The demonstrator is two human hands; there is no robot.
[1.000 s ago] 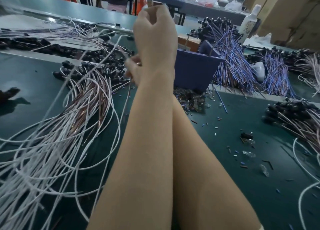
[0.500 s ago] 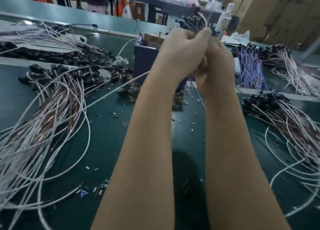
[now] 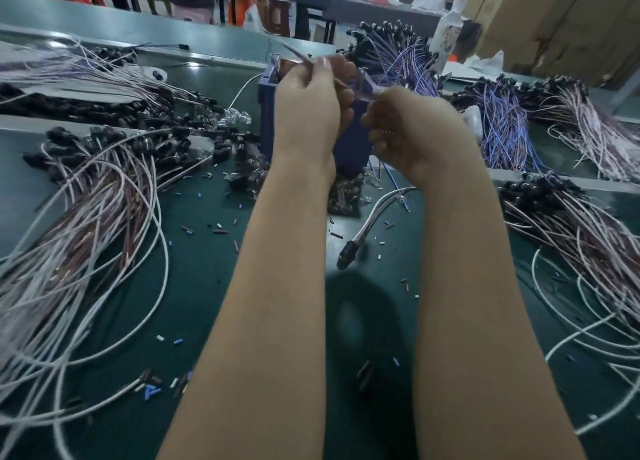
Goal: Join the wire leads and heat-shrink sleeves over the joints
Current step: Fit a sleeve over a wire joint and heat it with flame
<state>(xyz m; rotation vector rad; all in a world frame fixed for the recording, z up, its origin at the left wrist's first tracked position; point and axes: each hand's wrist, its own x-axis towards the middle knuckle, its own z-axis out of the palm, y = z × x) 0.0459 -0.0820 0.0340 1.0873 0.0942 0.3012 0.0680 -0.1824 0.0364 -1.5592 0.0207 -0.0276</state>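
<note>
Two hands are working above the green desk (image 3: pixel 207 286), raised in front of one blue box (image 3: pixel 267 120).

1. The left hand (image 3: pixel 308 110) is pinching thin lead ends (image 3: pixel 298 57) between thumb and fingertips. The strands are sticking up and to the left, out of the grip.
2. The right hand (image 3: pixel 415 130) is sitting just beside the left, with its fingers curled round one wire lead (image 3: pixel 379 208). This lead is hanging from under the wrist and is ending in one black connector (image 3: pixel 346 257), which is dangling just above the desk.
3. Motion blur is hiding whether the pinched ends and the hanging lead are one piece.

Six heaps of wires are lying around the work area:
- two on the left, the near pink-and-white heap (image 3: pixel 86 217) and a far heap (image 3: pixel 86 75);
- two blue-violet heaps, one behind the box (image 3: pixel 398 58) and one to its right (image 3: pixel 502 130);
- two pink-and-white heaps on the right, one far (image 3: pixel 588 124) and one near (image 3: pixel 571 234).

Short sleeve offcuts (image 3: pixel 187 230), too many to count, are lying scattered across the desk between the heaps. One white bottle (image 3: pixel 450 27) is standing at the far edge.
</note>
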